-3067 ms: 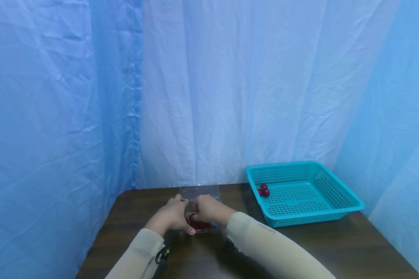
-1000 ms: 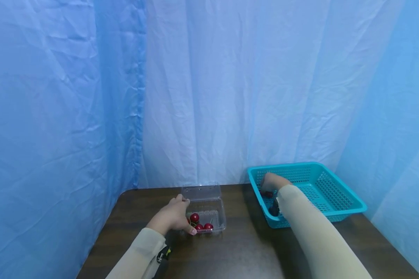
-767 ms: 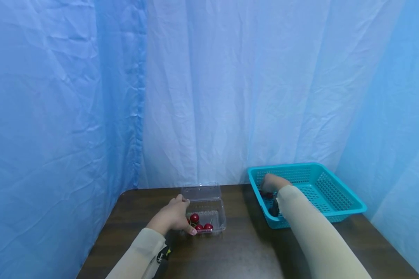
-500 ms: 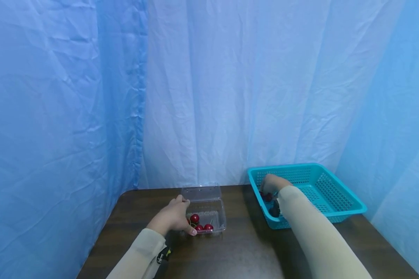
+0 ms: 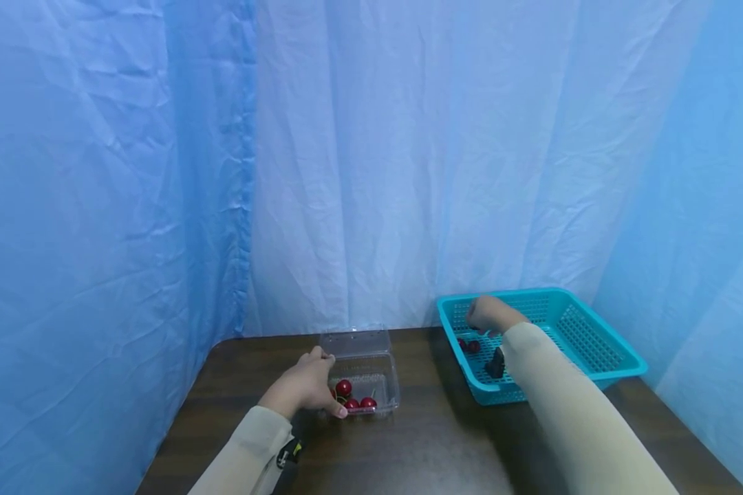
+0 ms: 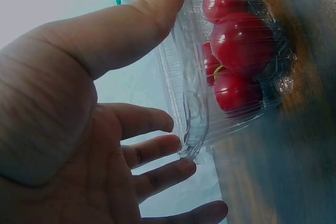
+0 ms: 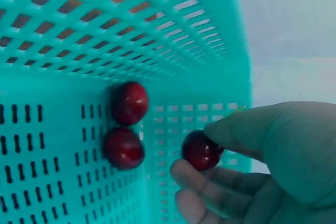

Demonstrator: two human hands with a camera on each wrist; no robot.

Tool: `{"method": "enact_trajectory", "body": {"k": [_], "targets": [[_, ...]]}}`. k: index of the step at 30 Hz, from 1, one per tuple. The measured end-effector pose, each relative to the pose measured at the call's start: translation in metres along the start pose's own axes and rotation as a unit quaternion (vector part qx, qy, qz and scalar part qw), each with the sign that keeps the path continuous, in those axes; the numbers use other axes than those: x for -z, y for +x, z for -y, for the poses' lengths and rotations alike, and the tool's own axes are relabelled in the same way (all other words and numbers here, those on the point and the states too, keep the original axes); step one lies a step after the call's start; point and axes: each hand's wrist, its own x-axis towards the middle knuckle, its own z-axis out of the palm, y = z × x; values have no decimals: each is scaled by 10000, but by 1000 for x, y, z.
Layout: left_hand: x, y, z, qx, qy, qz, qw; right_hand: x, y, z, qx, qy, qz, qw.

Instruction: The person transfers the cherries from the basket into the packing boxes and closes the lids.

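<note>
In the head view, a clear plastic clamshell box [image 5: 380,385] stands with its lid raised, several red cherries [image 5: 368,403] along its front. My left hand [image 5: 302,385] rests on the box's left side. The left wrist view shows the thumb [image 6: 142,27] over the rim and loosely extended fingers [image 6: 157,150] against the wall. Inside the turquoise basket [image 5: 569,382], my right hand [image 5: 495,315] pinches one cherry [image 7: 200,150] between thumb and fingers. Two more cherries [image 7: 126,124] lie in the basket, apart from that hand.
A dark wooden table [image 5: 433,440] carries both containers, the basket to the right of the box. Pale blue curtains [image 5: 378,172] hang behind and on both sides. A dark device [image 5: 497,364] is strapped at the right wrist.
My right hand has gone from the box into the basket, where it now pinches a cherry and has risen slightly, moving right. The left hand stays at the box.
</note>
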Motion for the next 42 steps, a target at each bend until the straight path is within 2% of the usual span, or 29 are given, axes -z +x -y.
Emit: {"method": "enact_trajectory", "body": {"k": [3,9,13,18,24,32,36,42], "targets": [[0,0,1,-1,11,-3,10000,4,-4,9,118,61,-49,9999],[0,-1,2,-5,-2,-28,10000,7,-14,41,377,-27,-609,9974],[2,-1,2,-15,-12,-42,10000,0,-18,66,753,-205,-976,9922],[0,1,2,0,-3,-37,10000,-14,-25,97,1178,-312,-1152,9858],[-2,1,1,13,-55,3,10000,-37,-34,123,1720,-462,-982,9791],[1,2,-2,58,-109,25,9999,-74,-44,146,2356,-444,-488,9696],[1,2,-2,81,-122,64,9999,-93,-49,153,2468,-465,-185,9678],[1,2,-2,77,-98,85,9999,-116,-55,161,2384,-658,328,9684]]}}
